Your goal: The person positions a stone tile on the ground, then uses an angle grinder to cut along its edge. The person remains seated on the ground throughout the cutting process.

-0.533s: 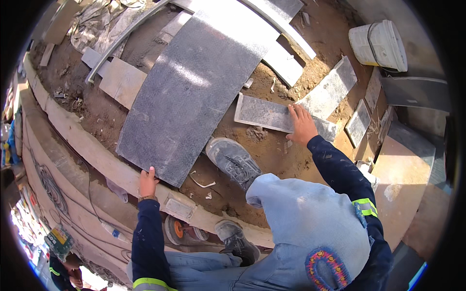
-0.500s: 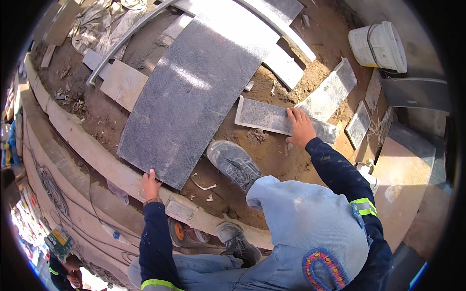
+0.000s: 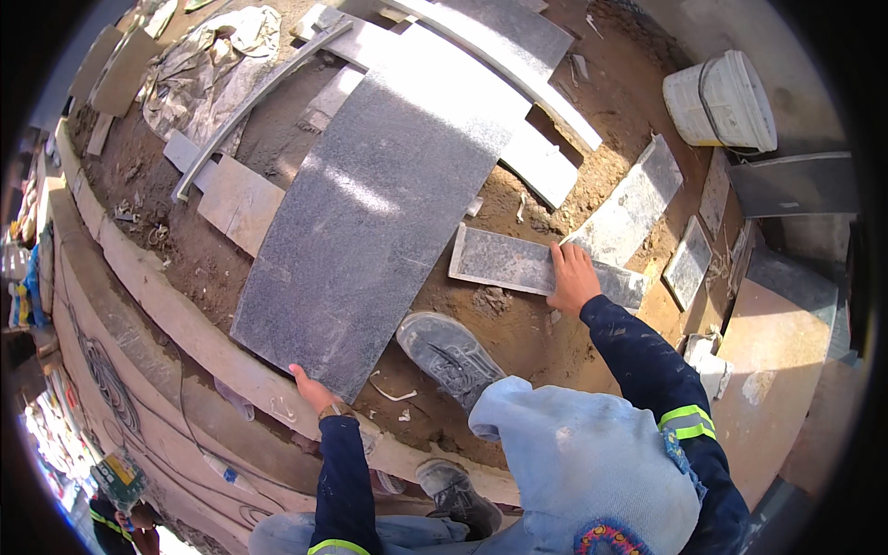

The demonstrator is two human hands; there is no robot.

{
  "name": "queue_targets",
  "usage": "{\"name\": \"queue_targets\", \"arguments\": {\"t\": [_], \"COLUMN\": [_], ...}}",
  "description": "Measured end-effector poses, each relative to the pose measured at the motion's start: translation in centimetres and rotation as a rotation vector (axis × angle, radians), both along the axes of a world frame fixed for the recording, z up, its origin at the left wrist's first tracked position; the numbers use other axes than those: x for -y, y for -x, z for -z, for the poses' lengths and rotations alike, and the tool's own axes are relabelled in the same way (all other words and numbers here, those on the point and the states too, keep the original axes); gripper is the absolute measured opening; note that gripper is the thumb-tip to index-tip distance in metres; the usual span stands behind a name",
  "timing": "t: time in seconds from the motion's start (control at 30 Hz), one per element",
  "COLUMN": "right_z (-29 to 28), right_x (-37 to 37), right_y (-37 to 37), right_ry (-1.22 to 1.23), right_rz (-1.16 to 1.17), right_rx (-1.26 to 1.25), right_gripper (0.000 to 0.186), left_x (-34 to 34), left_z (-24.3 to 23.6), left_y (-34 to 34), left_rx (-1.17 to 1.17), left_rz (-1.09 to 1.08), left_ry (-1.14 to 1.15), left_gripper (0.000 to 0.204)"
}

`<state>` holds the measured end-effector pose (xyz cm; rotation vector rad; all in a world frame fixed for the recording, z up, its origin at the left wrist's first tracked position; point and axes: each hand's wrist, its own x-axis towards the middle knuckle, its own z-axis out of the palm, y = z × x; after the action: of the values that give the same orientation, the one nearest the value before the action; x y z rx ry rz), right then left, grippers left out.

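Note:
A large dark grey speckled slab with slightly curved sides lies in the middle, patched with sunlight. My left hand grips its near edge, thumb showing and the other fingers mostly hidden by the slab. My right hand grips the upper edge of a narrow mottled grey stone strip lying on the soil, its fingers bent over it. A pale mottled strip meets that strip from behind. My grey shoe stands between the slab and my right hand.
A white bucket lies at the upper right. Curved strips, tiles and a crumpled sheet surround the slab. A pale kerb crosses the left side, with cables beyond. Part of another person shows at the lower left.
My left hand has shifted right along the slab's near edge and its fingers are more hidden. The whole scene sits lower in the picture. My right hand stays on the narrow strip.

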<state>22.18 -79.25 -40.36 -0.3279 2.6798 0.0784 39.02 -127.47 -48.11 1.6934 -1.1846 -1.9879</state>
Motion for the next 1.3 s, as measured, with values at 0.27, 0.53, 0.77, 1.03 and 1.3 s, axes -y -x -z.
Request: {"name": "queue_targets", "arguments": {"t": [0.27, 0.53, 0.77, 1.03, 1.3], "right_z": [-1.5, -1.0, 0.9, 0.9, 1.8], "right_x": [-0.4, 7.3, 11.8, 2.8, 3.0], "right_y": [0.1, 4.6, 7.8, 3.9, 3.4], "right_ry": [0.026, 0.111, 0.227, 0.201, 0.162], "right_rz": [0.095, -0.012, 0.07, 0.168, 0.084], "right_rx": [0.043, -0.128, -0.198, -0.084, -0.071], "right_gripper": [0.106, 0.105, 0.103, 0.121, 0.113], "left_x": [-1.1, -0.3, -0.7, -2.5, -2.7], "left_z": [-5.1, -5.9, -5.7, -3.5, -0.7], "left_y": [1.8, 2.0, 2.7, 3.8, 4.9], "left_rx": [0.045, 0.111, -0.027, -0.036, -0.002], "left_rz": [0.056, 0.115, 0.119, 0.145, 0.16], "left_ry": [0.019, 0.159, 0.089, 0.094, 0.192], "left_gripper": [0.075, 0.08, 0.079, 0.075, 0.073]}}
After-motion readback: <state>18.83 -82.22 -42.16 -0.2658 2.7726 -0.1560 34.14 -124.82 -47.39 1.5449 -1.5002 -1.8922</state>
